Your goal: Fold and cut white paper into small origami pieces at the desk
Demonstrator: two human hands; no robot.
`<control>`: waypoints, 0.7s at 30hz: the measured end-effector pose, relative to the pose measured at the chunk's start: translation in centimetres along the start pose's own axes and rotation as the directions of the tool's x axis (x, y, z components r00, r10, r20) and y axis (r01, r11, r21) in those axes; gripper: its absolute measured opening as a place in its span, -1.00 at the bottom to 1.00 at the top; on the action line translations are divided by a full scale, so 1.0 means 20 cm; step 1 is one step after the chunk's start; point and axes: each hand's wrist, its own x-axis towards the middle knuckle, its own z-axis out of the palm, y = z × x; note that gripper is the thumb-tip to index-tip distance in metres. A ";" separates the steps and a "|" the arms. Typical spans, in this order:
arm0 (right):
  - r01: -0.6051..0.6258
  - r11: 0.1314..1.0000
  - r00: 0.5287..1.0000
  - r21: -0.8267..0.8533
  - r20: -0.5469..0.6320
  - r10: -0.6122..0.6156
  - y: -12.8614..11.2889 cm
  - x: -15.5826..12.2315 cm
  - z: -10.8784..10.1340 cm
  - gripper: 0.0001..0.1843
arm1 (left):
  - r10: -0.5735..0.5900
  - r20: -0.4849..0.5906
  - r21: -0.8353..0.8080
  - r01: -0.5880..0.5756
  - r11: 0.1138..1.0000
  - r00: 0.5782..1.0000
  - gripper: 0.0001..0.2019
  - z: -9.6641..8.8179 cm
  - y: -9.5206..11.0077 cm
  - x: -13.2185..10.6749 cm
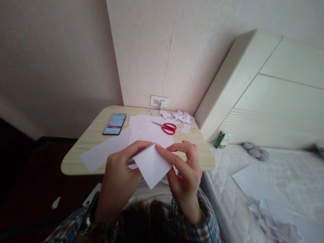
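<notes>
A folded piece of white paper (152, 167) is held up between both hands, above the near edge of the table. My left hand (121, 172) pinches its left side, with the thumb and fingers partly behind the paper. On the other side, my right hand (186, 167) grips the paper between thumb and index finger, near its top and right corner. Beyond the hands, red-handled scissors (169, 128) lie on white sheets (141, 130), blades pointing left. A long paper strip (103, 152) rests at the left of the sheets.
A lit phone (114, 125) lies on the wooden table (81, 148). Folded paper pieces (183, 117) and thin scraps sit at the back right, below a wall socket (159, 101). On the bed (222, 179) are a green-white carton (222, 140), grey objects (255, 151) and more paper (258, 184).
</notes>
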 end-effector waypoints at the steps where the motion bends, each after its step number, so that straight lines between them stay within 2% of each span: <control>1: 0.012 1.000 1.000 -0.003 0.003 -0.012 0.01 0.00 0.00 -0.40 | -0.010 0.015 -0.025 0.010 1.000 1.000 -0.81 0.00 0.00 0.00; 3: 0.032 0.999 0.999 -0.014 0.010 -0.032 0.01 -0.01 0.00 -0.41 | -0.030 0.039 -0.099 0.033 0.995 0.999 -0.80 0.00 0.01 0.00; 7: 0.021 0.999 0.999 -0.037 0.032 -0.020 -0.01 0.01 -0.02 -0.51 | -0.066 -0.014 -0.177 0.062 0.982 0.998 -0.83 0.01 0.00 0.01; 13: 0.001 0.997 0.999 -0.084 -0.048 -0.005 -0.05 0.03 -0.02 -0.66 | 0.050 -0.117 -0.109 -0.063 0.992 0.992 -0.78 0.03 -0.05 0.01; 17: -0.071 0.996 0.997 -0.052 -0.041 0.069 -0.05 0.02 -0.01 -0.69 | 0.031 -0.156 -0.154 -0.055 0.987 0.987 -0.81 0.04 -0.03 0.01; 21: -0.160 0.986 0.987 0.050 0.017 0.160 -0.03 0.01 0.00 -0.69 | -0.027 -0.103 -0.153 0.011 0.988 0.994 -0.79 0.03 -0.03 0.04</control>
